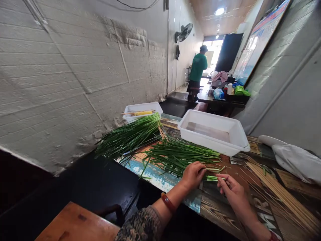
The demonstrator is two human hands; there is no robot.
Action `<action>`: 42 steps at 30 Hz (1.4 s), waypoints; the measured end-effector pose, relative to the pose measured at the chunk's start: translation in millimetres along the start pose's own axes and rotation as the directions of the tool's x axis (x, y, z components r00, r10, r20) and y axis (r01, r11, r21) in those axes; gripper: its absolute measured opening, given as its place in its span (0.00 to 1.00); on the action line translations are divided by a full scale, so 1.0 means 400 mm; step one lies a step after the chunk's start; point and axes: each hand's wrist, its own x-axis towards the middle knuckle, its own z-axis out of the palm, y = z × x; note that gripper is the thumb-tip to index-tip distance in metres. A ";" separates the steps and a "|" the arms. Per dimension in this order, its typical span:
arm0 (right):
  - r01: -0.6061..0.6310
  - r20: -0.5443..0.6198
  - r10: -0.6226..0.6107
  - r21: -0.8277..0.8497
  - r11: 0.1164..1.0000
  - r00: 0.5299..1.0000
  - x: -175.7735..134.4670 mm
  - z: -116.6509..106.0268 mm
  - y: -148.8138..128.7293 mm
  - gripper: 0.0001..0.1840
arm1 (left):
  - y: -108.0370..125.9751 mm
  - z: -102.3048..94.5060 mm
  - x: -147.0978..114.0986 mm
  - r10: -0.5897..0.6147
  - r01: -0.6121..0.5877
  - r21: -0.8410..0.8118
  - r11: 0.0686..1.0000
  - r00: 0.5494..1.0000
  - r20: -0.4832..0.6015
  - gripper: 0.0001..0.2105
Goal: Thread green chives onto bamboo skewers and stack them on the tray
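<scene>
My left hand (193, 173), a brown bangle at its wrist, is closed around a few green garlic chives near the table's front edge. Their pale cut ends (211, 178) stick out toward my right hand (232, 190), whose thumb and fingers pinch the tips. Just beyond my hands lies a loose pile of garlic chives (185, 154), stems pointing right. Behind it to the left, a larger bunch of garlic chives (132, 134) hangs partly over the table edge. Thin wooden skewers (278, 189) lie in a bundle to the right of my right hand.
A white plastic bin (213, 144) stands beyond the pile. A smaller white tub (157, 107) with skewers and something yellow sits at the back left. White plastic bag (296, 160) at right; wooden stool (77, 222) at lower left. A person in green (199, 68) stands far back.
</scene>
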 end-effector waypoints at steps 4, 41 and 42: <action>0.104 0.096 -0.101 -0.024 0.994 0.990 0.063 0.005 -0.042 0.24 | -0.007 -0.003 0.000 -0.092 0.088 -0.031 0.996 0.975 -0.203 0.07; 0.087 0.263 -0.153 0.246 0.965 0.952 0.073 -0.018 -0.019 0.24 | 0.028 0.002 0.011 -0.145 0.167 0.108 0.980 0.972 -0.184 0.09; 0.079 0.265 -0.145 0.242 0.967 0.953 0.073 -0.017 -0.014 0.24 | 0.030 0.003 0.010 -0.154 0.174 0.103 0.979 0.971 -0.181 0.09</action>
